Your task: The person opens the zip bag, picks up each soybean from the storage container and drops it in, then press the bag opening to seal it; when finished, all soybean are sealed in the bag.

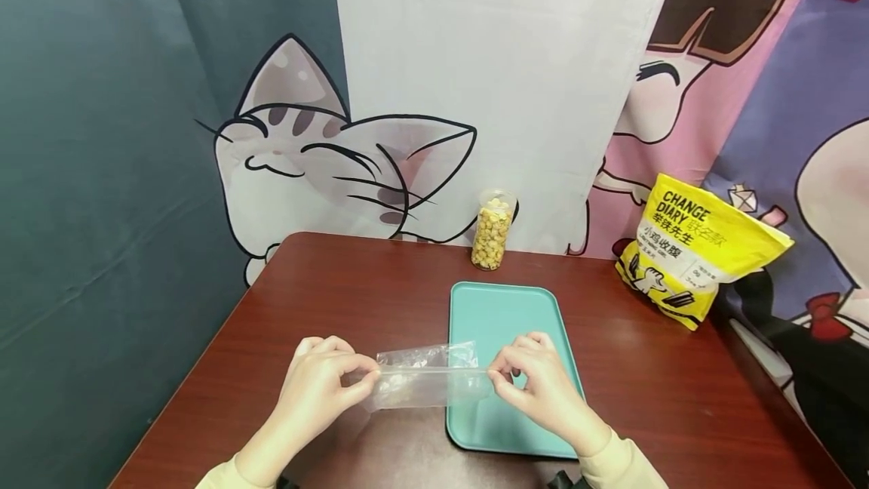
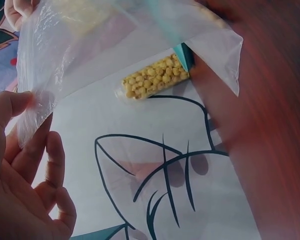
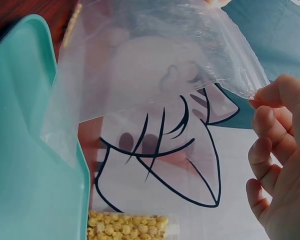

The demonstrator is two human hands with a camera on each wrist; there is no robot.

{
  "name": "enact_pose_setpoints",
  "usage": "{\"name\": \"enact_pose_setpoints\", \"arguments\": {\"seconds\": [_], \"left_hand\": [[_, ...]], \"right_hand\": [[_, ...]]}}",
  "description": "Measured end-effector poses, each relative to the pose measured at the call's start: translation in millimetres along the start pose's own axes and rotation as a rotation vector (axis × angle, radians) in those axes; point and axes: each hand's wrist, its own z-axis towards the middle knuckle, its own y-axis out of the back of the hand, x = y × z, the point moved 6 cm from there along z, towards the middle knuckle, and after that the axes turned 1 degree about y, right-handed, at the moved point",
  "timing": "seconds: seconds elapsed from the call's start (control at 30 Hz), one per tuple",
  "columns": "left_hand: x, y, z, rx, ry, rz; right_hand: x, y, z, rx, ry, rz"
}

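Observation:
A clear plastic zip bag [image 1: 428, 391] is stretched between both hands, over the left edge of the teal tray [image 1: 516, 429]. My left hand [image 1: 319, 379] pinches one end of its top strip between thumb and index finger. At the other end, the right hand [image 1: 539, 379] pinches the strip the same way, above the tray. Both wrist views show the see-through bag [image 3: 140, 65] hanging from the fingertips. Yellow pieces show along its far edge in the right wrist view.
Behind the tray, a clear jar of yellow popcorn [image 1: 492, 236] stands near the table's back edge. A yellow snack bag [image 1: 679, 255] stands upright at the back right of the brown table [image 1: 326, 285]. Cartoon-printed cloth [image 1: 502, 59] hangs behind.

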Motion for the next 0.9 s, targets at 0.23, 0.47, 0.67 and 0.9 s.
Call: {"name": "enact_pose_setpoints", "arguments": {"seconds": [0.23, 0.47, 0.67, 0.9], "left_hand": [[1.2, 1.3, 0.1, -0.007, -0.009, 0.005], [3.9, 2.5, 1.0, -0.004, 0.0, -0.004], [5.9, 4.7, 0.9, -0.019, -0.001, 0.003], [9.2, 9.1, 0.0, -0.054, 0.014, -0.002]], "right_hand": [[-2.3, 0.5, -0.5, -0.003, -0.01, 0.016], [-5.3, 0.9, -0.6, -0.014, -0.007, 0.037], [-7.9, 1.4, -0.5, -0.012, -0.018, 0.039], [-8.3, 1.7, 0.2, -0.024, -0.013, 0.046]]}}
